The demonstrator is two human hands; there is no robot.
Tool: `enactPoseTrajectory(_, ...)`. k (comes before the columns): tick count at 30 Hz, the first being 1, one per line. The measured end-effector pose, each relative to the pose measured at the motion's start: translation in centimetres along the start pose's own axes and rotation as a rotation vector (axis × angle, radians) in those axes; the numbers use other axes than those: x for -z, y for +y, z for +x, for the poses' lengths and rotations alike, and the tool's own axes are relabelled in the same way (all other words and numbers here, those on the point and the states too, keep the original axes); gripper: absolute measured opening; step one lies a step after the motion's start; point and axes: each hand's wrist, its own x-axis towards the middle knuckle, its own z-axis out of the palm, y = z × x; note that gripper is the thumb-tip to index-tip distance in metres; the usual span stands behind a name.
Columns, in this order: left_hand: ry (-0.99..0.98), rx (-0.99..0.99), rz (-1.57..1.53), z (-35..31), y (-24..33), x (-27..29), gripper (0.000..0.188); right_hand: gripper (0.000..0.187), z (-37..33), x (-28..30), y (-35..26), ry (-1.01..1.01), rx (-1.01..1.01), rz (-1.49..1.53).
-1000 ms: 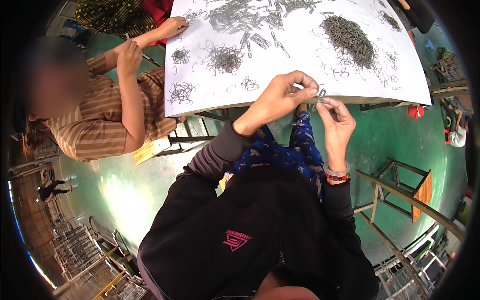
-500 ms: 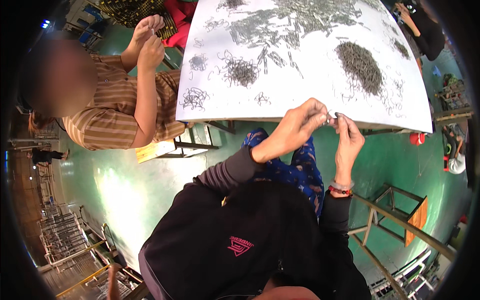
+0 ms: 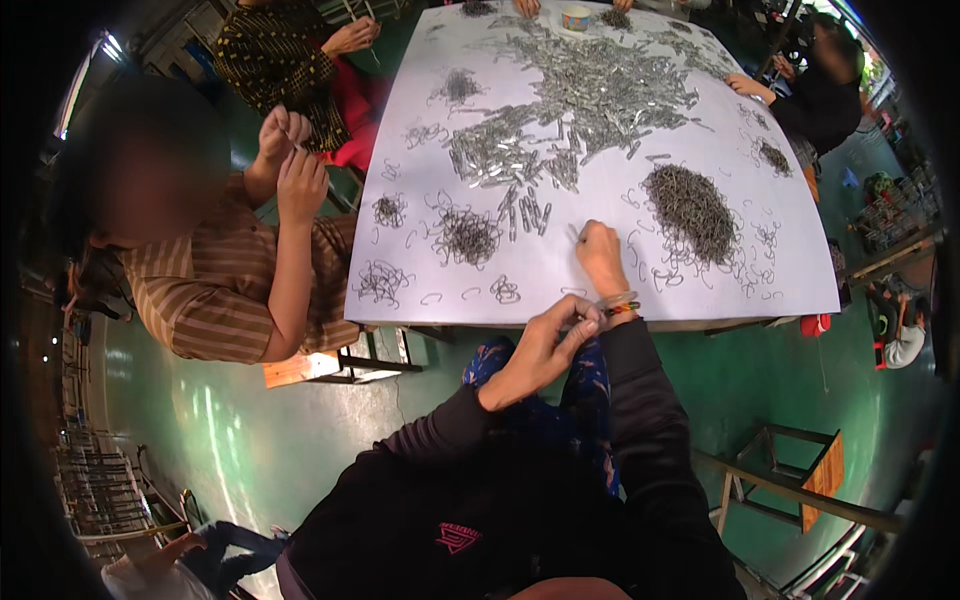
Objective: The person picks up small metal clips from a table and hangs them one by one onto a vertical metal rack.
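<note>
My right hand (image 3: 602,258) reaches over the white tabletop (image 3: 390,225), its fingers curled. A small thin sliver shows by its fingertips, too small to name. Several silvery flat strips (image 3: 525,213) lie to its left, and a dark heap of curved wire hooks (image 3: 690,213) is to its right. At the table's near edge, next to my right wrist, my left hand (image 3: 548,348) has thumb and fingers pressed together; what they hold, if anything, is hidden. A smaller heap of hooks (image 3: 467,236) and a tiny cluster (image 3: 505,290) lie left of my hands.
A large spread of silvery strips (image 3: 610,95) covers the table's middle. A person in a striped shirt (image 3: 225,275) sits at the left, both hands raised. Other people work round the far sides, near a small tub (image 3: 575,18). A stool (image 3: 822,480) stands at the right.
My hands have come apart. The right has moved forward and left over the table; the left has drawn back toward me. The view has shifted to show more of the far table.
</note>
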Motion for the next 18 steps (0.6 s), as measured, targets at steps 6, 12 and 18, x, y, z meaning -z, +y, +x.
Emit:
enactPoseTrajectory(6,0.049,-0.028,0.054,0.2,-2.0,0.3,0.013,0.025,-6.9,10.7,-4.9,-0.097,-0.365,0.916)
enactPoseTrajectory(12,0.043,-0.100,0.138,0.0,-1.8,-0.2,0.013,0.021,-11.2,14.8,-9.5,0.075,-0.328,0.831)
enactPoseTrajectory(18,0.089,-0.147,0.212,-0.8,-1.4,0.7,0.019,0.018,-11.6,13.8,-10.6,0.259,-0.169,0.840)
